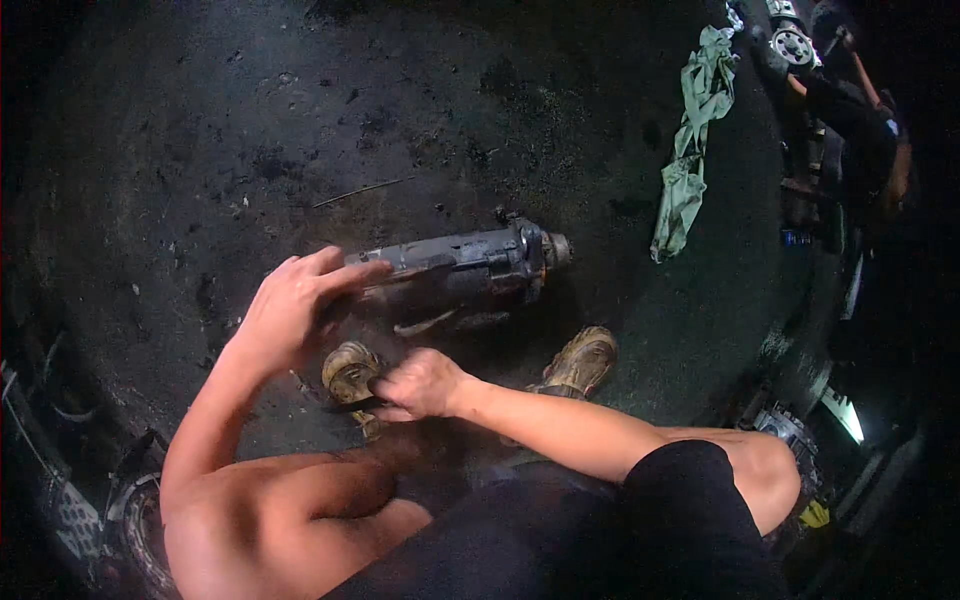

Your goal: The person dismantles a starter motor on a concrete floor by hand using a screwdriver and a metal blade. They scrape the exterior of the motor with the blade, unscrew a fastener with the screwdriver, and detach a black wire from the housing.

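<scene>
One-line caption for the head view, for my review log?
Crouched on a dark, stained floor, left hand resting on a grimy cylindrical metal part, right hand closed low by a worn shoe.

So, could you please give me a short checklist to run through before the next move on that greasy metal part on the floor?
1. Left hand steadying the cylindrical metal part: ok, its fingers lie on the near end.
2. Part resting flat on the dark floor: ok.
3. Right hand grip: cannot tell, it is closed low by the left shoe, and whatever it holds is hidden.
4. Feet clear of the part: ok, both the left shoe and the right shoe sit on the near side of it.
5. Green rag within reach: not ok, it lies well beyond the part.
</scene>
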`<state>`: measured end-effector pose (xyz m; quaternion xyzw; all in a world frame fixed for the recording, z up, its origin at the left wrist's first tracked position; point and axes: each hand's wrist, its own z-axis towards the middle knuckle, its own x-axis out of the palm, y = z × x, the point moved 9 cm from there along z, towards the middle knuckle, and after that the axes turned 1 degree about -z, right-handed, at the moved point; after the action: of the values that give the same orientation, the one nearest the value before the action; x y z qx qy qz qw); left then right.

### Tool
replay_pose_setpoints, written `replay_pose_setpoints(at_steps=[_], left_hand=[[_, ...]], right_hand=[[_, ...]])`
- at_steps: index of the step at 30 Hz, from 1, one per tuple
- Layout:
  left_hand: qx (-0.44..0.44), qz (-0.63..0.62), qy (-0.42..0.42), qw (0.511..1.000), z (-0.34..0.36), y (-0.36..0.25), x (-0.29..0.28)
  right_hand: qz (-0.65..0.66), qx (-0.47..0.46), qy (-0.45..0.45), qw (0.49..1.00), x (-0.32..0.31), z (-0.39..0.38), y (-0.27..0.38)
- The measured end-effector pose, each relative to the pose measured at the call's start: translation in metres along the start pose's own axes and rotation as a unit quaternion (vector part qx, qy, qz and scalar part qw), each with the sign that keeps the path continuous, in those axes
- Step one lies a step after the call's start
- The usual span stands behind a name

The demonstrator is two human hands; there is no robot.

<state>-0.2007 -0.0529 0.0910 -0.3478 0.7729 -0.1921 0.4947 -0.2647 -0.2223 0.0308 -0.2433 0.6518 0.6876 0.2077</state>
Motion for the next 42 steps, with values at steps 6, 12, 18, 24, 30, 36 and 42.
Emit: replay_pose_setpoints(at_steps=[6,12,18,24,30,36,42], left_hand=[[0.002,0.061,0.053,0.997,0.020,-0.004,-0.005],[0.075,0.061,0.042,0.994,0.050,-0.011,-0.005],[0.098,0.051,0.038,0.993,0.056,-0.012,0.002],[0.079,0.077,0.056,0.992,0.059,-0.008,0.000],[0.054,0.043,0.081,0.994,0.063,-0.007,0.008],[0.034,0.031,0.069,0.997,0.069,-0.007,0.011],[-0.013,0.042,0.142,0.989,0.070,0.015,0.006]], right_hand=[[0.017,-0.020,-0.049,0.998,-0.009,0.002,0.002],[0.005,-0.007,0.005,1.000,-0.003,0.000,-0.002],[-0.004,-0.004,0.026,1.000,0.001,0.001,-0.001],[0.020,-0.008,0.009,1.000,0.009,-0.004,-0.008],[-0.001,-0.018,-0.002,1.000,0.013,-0.005,-0.005],[-0.018,-0.037,-0.001,0.999,0.006,-0.001,-0.001],[-0.015,-0.057,-0.058,0.997,-0.002,0.001,-0.001]])
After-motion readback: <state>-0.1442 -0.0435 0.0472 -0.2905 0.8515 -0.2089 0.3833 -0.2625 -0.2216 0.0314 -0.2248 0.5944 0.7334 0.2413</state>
